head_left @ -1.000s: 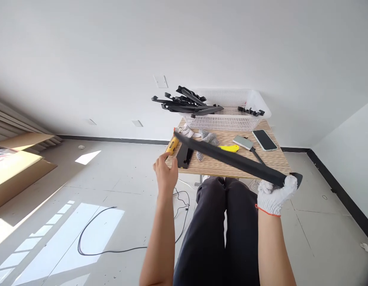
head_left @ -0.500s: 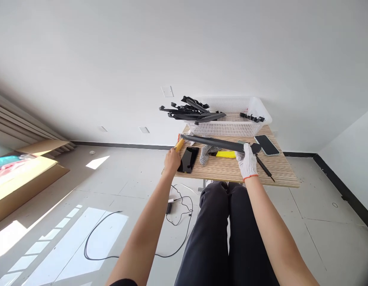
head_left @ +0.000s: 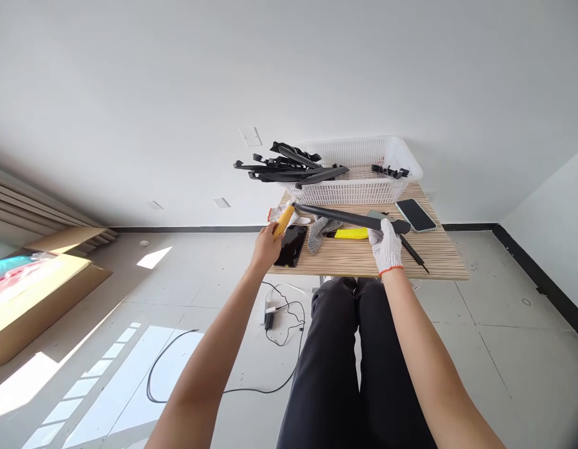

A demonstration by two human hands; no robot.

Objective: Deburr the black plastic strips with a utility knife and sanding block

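My bare left hand (head_left: pixel 266 248) is closed round a yellow-handled tool (head_left: pixel 284 221), whose upper end meets the left end of a long black plastic strip (head_left: pixel 338 214). What the tool's tip looks like is too small to make out. In a white knit glove with an orange cuff, my right hand (head_left: pixel 386 245) grips the strip near its wide right end. The strip lies slantwise above the table. Beneath it are a grey cloth-like glove (head_left: pixel 318 234) and a yellow-and-black tool (head_left: pixel 351 234). A black phone (head_left: pixel 292 245) lies beside my left hand.
A white plastic basket (head_left: pixel 354 193) at the table's back holds several black plastic parts (head_left: pixel 289 169), some overhanging its left side. Another phone (head_left: pixel 415 215) and a thin black tool (head_left: pixel 414 254) lie at right. A white glove (head_left: pixel 302 219) lies at left. Cables (head_left: pixel 265 391) trail on the floor.
My left hand and the yellow-handled tool have shifted slightly, with the tool now tilted up against the strip's left end. The view has moved a little; my right hand keeps its grip.
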